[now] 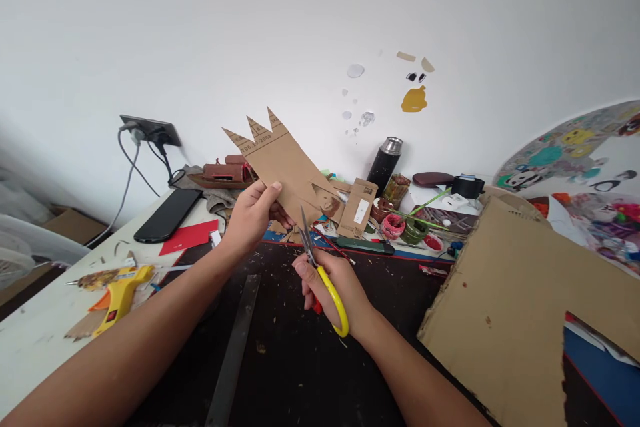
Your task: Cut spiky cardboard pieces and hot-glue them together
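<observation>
Head | left hand (253, 213) grips jagged cardboard (285, 163) | right hand (333, 287): yellow-handled scissors (320, 267)

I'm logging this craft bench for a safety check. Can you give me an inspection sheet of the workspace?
Surface: dark mat, cardboard scraps.
Job's things: spiked cardboard piece; yellow-handled scissors, blades at its lower edge.
Clutter: glue gun, metal ruler, phone, flask, paint pots, large cardboard sheet.
Grippers: left hand holds the piece; right hand grips the scissors.
Cables: two plugged into wall socket.
Surroundings: white wall, stickers.
</observation>
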Tool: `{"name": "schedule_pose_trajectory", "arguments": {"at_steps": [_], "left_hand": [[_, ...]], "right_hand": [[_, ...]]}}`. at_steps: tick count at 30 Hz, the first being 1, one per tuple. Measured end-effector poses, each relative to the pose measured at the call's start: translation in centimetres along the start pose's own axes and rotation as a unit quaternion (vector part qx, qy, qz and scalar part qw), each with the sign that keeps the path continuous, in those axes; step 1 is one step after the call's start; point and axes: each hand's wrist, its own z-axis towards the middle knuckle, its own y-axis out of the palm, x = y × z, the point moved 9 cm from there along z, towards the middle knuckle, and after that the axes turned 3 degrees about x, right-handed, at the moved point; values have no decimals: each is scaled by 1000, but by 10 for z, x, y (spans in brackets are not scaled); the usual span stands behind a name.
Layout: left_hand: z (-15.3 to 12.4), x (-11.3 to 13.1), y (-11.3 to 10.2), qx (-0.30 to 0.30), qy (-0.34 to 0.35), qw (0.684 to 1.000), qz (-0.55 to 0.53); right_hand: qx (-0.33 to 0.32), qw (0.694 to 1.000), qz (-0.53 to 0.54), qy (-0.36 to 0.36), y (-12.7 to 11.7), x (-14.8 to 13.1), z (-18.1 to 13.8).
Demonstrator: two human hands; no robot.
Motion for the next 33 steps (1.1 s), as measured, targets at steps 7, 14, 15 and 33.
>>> {"name": "schedule_pose_trajectory", "arguments": {"at_steps": [7,14,15,33], "left_hand": [[0,1,-1,-6,8,1000,14],[-1,3,-1,0,13,1000,26],[-1,3,0,-1,14,1000,27],[0,0,-1,2,17,1000,19]], "right_hand": [[0,1000,-4,2,0,-1,0],[7,1000,-12,9,-1,-3,-1],[8,1000,-12,11,-1,-2,-1],[6,999,-41,18,-2,4,-2]]}}
